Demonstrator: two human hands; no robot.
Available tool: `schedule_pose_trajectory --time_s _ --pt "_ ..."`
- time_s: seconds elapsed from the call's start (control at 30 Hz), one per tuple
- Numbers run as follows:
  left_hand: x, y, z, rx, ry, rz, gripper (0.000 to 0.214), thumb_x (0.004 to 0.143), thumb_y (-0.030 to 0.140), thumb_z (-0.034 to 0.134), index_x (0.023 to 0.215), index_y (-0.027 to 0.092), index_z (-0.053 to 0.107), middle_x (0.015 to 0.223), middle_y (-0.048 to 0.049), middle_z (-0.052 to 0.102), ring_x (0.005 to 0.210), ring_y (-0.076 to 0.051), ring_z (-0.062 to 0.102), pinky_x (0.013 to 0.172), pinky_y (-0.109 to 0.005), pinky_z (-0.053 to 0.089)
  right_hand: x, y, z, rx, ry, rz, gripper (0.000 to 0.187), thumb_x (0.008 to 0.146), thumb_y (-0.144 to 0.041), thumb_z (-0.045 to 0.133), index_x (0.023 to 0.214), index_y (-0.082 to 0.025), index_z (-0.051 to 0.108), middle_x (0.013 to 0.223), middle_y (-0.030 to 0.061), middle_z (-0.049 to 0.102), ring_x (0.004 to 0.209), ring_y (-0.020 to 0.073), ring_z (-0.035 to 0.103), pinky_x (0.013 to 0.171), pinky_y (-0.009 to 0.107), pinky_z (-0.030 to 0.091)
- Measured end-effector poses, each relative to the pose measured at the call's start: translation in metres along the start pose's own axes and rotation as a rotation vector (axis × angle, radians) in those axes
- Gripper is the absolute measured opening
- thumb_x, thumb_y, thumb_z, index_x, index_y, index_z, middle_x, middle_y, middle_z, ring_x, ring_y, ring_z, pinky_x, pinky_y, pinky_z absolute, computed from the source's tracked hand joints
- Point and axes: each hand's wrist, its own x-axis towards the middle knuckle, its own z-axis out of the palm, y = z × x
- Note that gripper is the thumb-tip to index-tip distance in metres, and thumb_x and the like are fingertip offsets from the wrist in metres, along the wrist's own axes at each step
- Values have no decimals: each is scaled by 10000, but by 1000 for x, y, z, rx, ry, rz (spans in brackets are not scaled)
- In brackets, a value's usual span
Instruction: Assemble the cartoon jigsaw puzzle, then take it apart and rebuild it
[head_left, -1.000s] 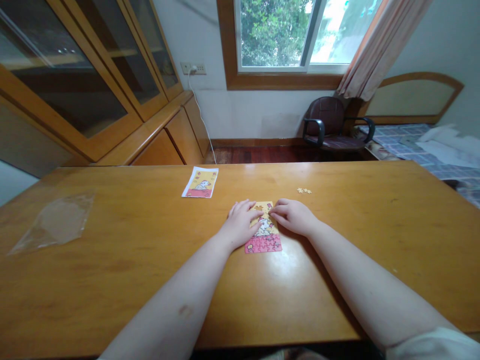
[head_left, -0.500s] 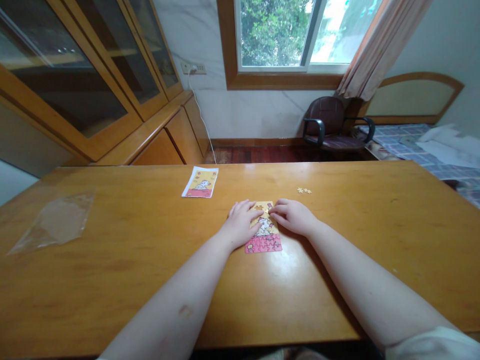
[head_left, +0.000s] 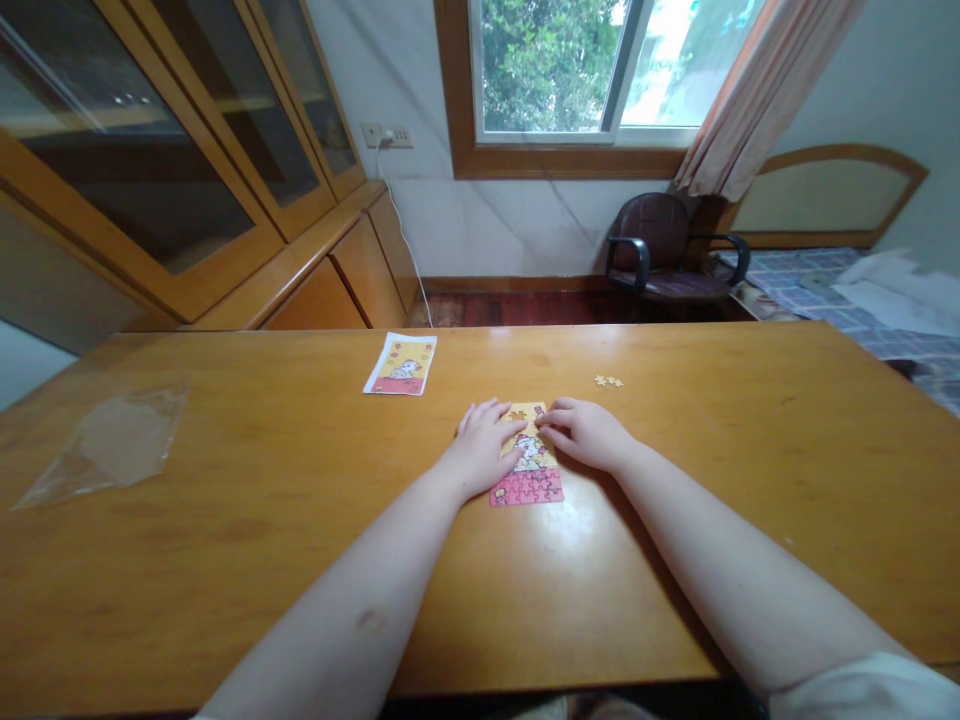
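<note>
Pink and yellow, the jigsaw puzzle (head_left: 534, 486) lies in the middle of the wooden table (head_left: 225, 520). The left hand (head_left: 484, 452) rests flat and spread on its left side, likely to stop it sliding. The right hand (head_left: 589, 433) bends its fingertips onto the upper part; whether they pinch a piece I cannot tell. Loose pieces (head_left: 608, 381) lie near.

Even daylight comes from the window (head_left: 555, 70), whose right pane is blown out. A soft glare lies on the table (head_left: 581, 545) below the puzzle (head_left: 527, 487); a faint shadow runs beside the right hand (head_left: 589, 435). Wide-angle distortion bends the cabinet (head_left: 150, 200) at the left edge.
</note>
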Motion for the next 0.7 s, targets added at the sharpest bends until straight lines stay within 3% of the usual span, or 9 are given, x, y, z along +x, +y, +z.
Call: schedule_pose_trajectory --time_s 0.37,0.53,0.7 --pt "0 -3 2 -11 -8 5 458 830 427 552 1273 314 562 1460 -67 394 1379 -305 267 1136 -556 160 0 2 2 8 -10 5 270 905 -337 494 1012 -224 715 949 54 662 821 146 626 755 244 454" --pt "0 -2 2 -13 3 11 469 829 416 559 1289 324 542 1472 -69 376 1382 -304 266 1131 -564 165 -1 4 0 -25 61 54 271 902 -281 474 1033 -198 696 924 57 662 818 153 622 749 249 453" --pt "-1 0 0 4 -21 -4 470 826 419 562 1284 315 551 1483 -75 360 1387 -313 255 1136 -557 153 0 4 -1 -59 29 40 249 861 -223 495 989 -207 708 933 53 663 829 157 621 752 246 446"
